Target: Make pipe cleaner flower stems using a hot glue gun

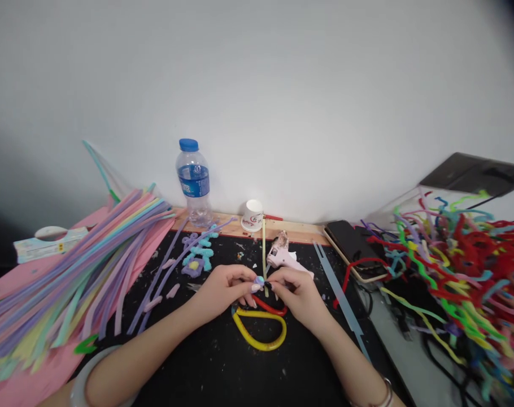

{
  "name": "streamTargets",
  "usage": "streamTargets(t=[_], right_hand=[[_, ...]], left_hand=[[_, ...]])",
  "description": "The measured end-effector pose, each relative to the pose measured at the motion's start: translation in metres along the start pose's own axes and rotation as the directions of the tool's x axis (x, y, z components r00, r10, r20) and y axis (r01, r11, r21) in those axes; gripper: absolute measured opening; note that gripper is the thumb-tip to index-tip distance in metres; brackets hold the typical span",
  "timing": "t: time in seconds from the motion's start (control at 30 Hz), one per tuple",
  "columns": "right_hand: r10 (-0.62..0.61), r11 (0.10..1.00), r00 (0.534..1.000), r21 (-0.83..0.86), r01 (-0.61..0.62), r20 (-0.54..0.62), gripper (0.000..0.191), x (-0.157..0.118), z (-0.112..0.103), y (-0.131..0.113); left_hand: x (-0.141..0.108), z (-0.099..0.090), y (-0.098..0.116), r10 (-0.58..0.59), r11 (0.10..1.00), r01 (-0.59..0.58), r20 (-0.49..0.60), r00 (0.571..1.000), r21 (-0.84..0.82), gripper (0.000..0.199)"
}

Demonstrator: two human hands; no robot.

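Both hands meet above the black mat (231, 373) with their fingertips pinched together. Between thumb and finger, my left hand (234, 288) grips a small lilac and blue piece (259, 280); its exact kind is too small to make out. My right hand (295, 291) is closed at the right side of the same piece, its thumb and finger touching it. Just below the fingers lies a tool with a yellow looped handle (261, 346) and a red one (270, 307); its working end is hidden by the hands.
Pastel pipe cleaners (91, 271) lie at left; a tangled colourful heap (456, 282) is at right. Behind the hands are a water bottle (193, 186), paper cup (252, 216), pink glue gun (284, 257), pipe-cleaner figure (201, 254) and phone (350, 243).
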State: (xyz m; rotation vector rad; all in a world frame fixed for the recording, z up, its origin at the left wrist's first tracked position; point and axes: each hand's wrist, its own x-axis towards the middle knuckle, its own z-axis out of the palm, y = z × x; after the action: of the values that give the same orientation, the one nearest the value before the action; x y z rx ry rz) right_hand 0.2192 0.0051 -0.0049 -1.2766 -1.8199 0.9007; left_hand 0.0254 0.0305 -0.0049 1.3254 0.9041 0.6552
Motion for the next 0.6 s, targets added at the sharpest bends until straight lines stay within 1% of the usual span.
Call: streamTargets(t=[0.1, 0.27, 0.4, 0.6], right_hand=[[0.007, 1.0, 1.0, -0.011, -0.007, -0.001, 0.014, -0.0003, -0.0001, -0.0006], [-0.051, 0.997, 0.999, -0.059, 0.05, -0.019, 0.014, 0.0003, -0.0007, -0.0036], [-0.06, 0.996, 0.998, -0.069, 0.059, -0.02, 0.015, 0.0001, -0.0008, -0.0041], [-0.049, 0.996, 0.998, -0.081, 0.046, -0.032, 0.014, -0.0005, 0.0005, -0.0036]], left_hand=[[0.0, 0.0, 0.0007, 0.011, 1.0, -0.011, -0.002, 1.0, -0.003, 0.019], [-0.0017, -0.0006, 0.003, 0.016, 1.0, -0.016, 0.0, 1.0, 0.016, 0.027], [-0.0015, -0.0008, 0.0038, 0.02, 1.0, -0.02, -0.007, 1.0, 0.023, 0.024], [0.0007, -0.0014, 0.0004, 0.046, 0.998, -0.046, 0.0, 0.999, -0.033, 0.02]])
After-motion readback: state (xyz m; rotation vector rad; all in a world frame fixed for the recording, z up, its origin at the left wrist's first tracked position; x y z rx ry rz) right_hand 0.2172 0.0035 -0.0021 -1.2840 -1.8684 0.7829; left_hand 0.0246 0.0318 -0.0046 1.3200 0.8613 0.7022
